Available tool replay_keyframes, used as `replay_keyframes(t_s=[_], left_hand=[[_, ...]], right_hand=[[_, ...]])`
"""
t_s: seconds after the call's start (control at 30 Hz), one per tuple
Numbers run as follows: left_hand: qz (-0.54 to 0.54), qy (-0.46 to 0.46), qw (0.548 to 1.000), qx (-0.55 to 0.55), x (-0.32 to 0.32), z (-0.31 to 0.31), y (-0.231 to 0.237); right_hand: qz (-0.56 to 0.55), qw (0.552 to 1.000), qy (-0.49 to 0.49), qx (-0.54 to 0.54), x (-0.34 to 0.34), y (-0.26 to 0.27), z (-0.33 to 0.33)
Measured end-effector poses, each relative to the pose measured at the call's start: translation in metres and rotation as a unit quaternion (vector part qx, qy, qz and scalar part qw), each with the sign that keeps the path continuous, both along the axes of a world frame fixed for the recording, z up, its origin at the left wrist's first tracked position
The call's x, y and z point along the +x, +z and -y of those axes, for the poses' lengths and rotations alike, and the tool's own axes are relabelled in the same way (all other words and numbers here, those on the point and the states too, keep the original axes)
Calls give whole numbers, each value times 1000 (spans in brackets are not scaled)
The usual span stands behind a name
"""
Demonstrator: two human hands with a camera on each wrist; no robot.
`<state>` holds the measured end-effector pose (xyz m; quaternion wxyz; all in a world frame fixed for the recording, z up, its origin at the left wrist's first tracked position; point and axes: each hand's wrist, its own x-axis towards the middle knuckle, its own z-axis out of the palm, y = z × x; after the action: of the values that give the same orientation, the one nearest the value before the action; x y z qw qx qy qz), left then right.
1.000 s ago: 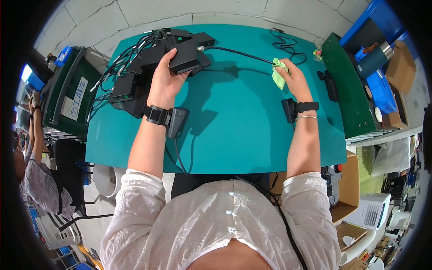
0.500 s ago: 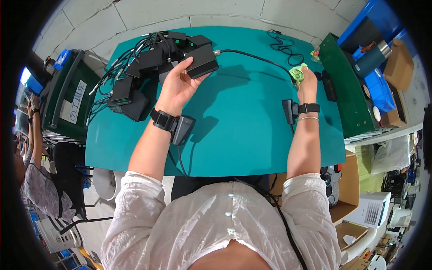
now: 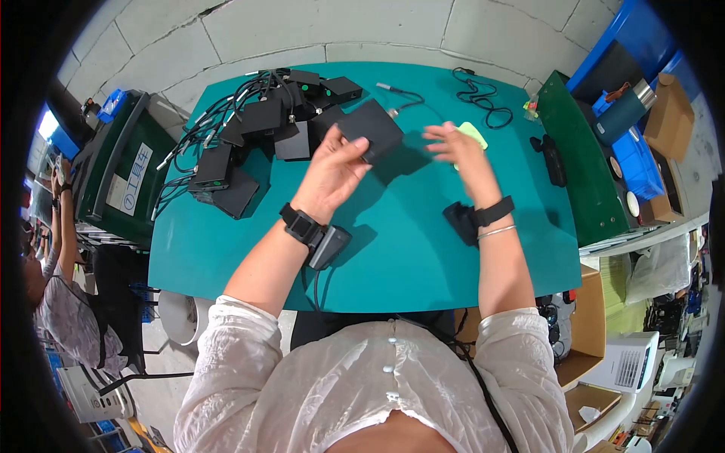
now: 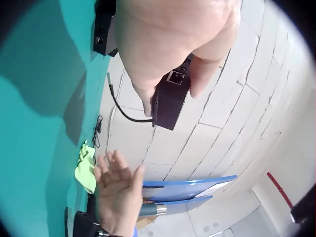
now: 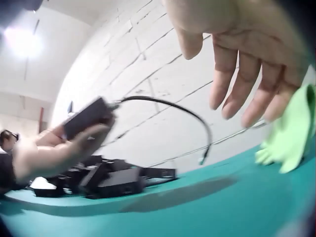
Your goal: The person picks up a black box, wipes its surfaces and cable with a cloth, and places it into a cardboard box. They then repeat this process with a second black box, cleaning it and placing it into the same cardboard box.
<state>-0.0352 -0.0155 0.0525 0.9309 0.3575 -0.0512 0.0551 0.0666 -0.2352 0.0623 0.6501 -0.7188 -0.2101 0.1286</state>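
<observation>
My left hand (image 3: 331,170) grips a black box (image 3: 375,127) above the table, thumb on its upper face and fingers beneath. In the left wrist view a square port (image 4: 176,77) shows on one end of the box. A short black cable (image 5: 170,103) runs from a metal connector on the box and curves down freely in the right wrist view. My right hand (image 3: 467,164) is blurred, its fingers spread and holding nothing. Just beyond it a light green cloth (image 3: 473,134) lies crumpled on the table.
A pile of similar black boxes (image 3: 263,116) with cables covers the back left of the green table (image 3: 393,264). A coiled black cable (image 3: 483,97) lies at the back right, a black object (image 3: 553,162) at the right edge. Cabinets flank both sides; a block wall stands behind.
The right hand wiped the cloth outward along the cable, let the cloth go, then came back left with nothing in it. The left hand moved right with the box and turned it.
</observation>
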Motion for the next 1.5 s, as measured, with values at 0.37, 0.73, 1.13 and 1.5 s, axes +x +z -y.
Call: replay_keyframes(t_s=[0.37,0.73,1.13,1.5], left_hand=[[-20,-35,962,271,-2,-2,6],[-11,208,867,452,8,-33,-1],[-37,-143,988,37,-16,-13,31],[-8,-75,996,52,-13,-19,31]], right_hand=[[68,987,107,101,-27,20,-14],[96,937,336,-23,-30,61,27],[-92,989,113,-6,-6,11,4],[-192,953,231,28,-17,9,-6]])
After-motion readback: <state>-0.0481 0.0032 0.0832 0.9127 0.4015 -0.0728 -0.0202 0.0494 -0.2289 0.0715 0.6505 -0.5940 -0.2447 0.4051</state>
